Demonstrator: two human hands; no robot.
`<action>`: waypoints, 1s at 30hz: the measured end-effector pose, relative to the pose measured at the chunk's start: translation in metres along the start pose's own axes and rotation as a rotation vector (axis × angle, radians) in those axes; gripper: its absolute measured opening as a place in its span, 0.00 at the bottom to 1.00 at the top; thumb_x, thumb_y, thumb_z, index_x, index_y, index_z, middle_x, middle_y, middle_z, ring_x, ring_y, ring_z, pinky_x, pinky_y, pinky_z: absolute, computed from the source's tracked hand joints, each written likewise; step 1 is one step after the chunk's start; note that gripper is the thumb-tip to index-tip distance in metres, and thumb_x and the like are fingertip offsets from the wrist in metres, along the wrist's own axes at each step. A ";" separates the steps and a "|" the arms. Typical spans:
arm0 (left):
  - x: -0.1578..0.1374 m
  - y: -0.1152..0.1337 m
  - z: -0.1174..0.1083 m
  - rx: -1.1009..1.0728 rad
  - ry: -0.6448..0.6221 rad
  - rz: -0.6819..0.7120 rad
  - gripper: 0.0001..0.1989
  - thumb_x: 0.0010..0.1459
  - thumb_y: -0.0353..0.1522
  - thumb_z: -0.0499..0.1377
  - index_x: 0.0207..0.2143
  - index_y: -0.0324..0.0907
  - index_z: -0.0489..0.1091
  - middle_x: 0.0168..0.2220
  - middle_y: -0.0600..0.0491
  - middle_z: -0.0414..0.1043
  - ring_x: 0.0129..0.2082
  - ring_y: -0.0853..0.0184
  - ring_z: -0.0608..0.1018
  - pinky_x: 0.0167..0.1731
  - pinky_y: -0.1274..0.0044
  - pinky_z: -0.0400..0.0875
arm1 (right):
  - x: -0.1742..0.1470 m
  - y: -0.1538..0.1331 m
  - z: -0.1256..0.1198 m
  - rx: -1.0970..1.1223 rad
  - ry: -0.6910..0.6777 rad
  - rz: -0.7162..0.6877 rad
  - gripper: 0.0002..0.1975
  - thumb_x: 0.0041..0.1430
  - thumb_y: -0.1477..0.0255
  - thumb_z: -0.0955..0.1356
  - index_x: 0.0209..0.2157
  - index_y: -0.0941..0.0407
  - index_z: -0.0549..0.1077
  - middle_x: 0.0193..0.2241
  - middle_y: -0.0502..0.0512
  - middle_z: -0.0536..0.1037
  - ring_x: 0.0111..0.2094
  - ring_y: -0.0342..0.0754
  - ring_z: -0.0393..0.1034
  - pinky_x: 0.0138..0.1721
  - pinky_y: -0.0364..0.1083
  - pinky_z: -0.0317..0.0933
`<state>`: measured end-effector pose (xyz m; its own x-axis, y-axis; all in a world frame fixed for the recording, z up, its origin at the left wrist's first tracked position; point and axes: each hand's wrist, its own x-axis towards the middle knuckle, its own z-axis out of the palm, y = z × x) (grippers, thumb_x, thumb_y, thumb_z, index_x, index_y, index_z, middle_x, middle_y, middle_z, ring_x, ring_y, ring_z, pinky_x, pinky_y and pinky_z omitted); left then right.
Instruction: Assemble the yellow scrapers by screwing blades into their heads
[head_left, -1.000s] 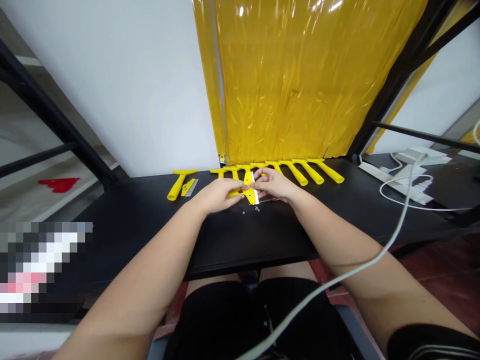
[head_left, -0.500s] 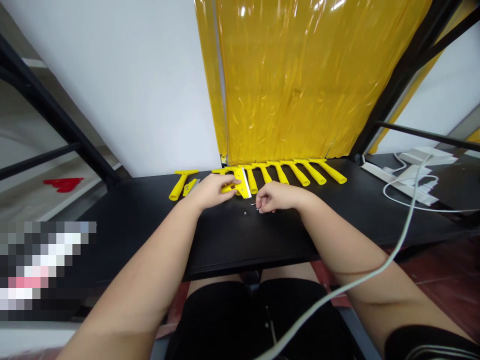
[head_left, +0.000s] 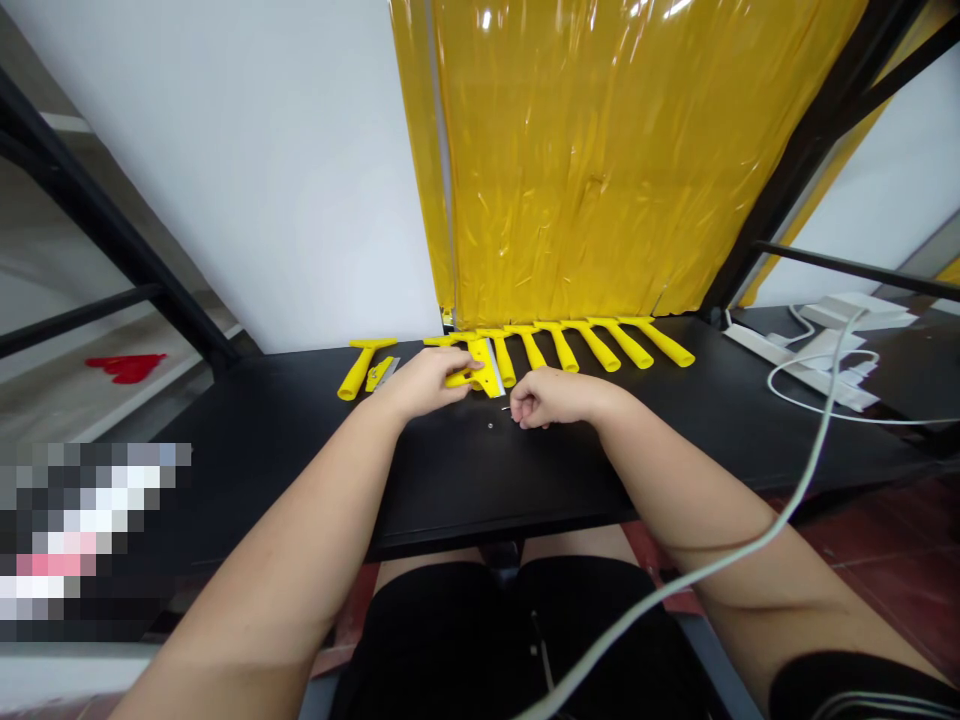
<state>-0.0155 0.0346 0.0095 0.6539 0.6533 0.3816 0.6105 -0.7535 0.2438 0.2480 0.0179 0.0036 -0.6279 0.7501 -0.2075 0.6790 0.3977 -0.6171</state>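
My left hand [head_left: 435, 382] is closed around the short yellow handle of a scraper [head_left: 484, 366], whose wide head carries a straight metal blade along its right edge. Just right of it, my right hand [head_left: 546, 398] is pinched low over the black table. A thin metallic bit [head_left: 505, 408] shows by its fingertips; what the fingers grip is mostly hidden. On the tabletop between the hands lies a tiny metal part [head_left: 490, 426], too small to name. Left of my left hand is a yellow piece with a grey blade [head_left: 383, 374].
Several hollow yellow handles [head_left: 598, 345] line the table's back edge, with another handle [head_left: 363, 368] at the left. White power strips [head_left: 799, 368] lie at the right. A pale cable [head_left: 799, 490] crosses in front of my right arm. A yellow plastic curtain [head_left: 592, 170] hangs behind.
The scraper has tilted slightly in my left hand, so its blade shines less. My right hand has barely shifted.
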 end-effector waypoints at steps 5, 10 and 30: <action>-0.002 0.000 0.002 -0.017 0.053 0.024 0.13 0.60 0.32 0.62 0.48 0.44 0.76 0.51 0.47 0.69 0.47 0.63 0.78 0.51 0.68 0.75 | -0.002 -0.005 -0.001 -0.052 0.039 0.083 0.07 0.47 0.82 0.72 0.28 0.56 0.78 0.29 0.52 0.82 0.23 0.45 0.75 0.30 0.45 0.67; -0.002 0.004 0.001 -0.039 0.098 0.051 0.11 0.62 0.32 0.62 0.46 0.43 0.77 0.57 0.45 0.68 0.53 0.59 0.78 0.56 0.65 0.74 | -0.002 -0.006 -0.002 -0.164 0.021 0.109 0.04 0.51 0.78 0.73 0.29 0.55 0.79 0.31 0.54 0.83 0.25 0.46 0.74 0.30 0.44 0.63; 0.006 0.029 0.012 0.145 0.071 0.297 0.14 0.68 0.31 0.56 0.53 0.44 0.76 0.45 0.47 0.73 0.42 0.64 0.78 0.44 0.72 0.74 | 0.009 0.007 -0.009 0.535 0.592 -0.300 0.16 0.53 0.60 0.76 0.35 0.54 0.70 0.27 0.46 0.70 0.27 0.41 0.62 0.30 0.43 0.59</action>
<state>0.0112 0.0180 0.0081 0.7828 0.3965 0.4796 0.4589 -0.8884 -0.0145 0.2505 0.0323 0.0048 -0.3492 0.8645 0.3614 0.1506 0.4325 -0.8890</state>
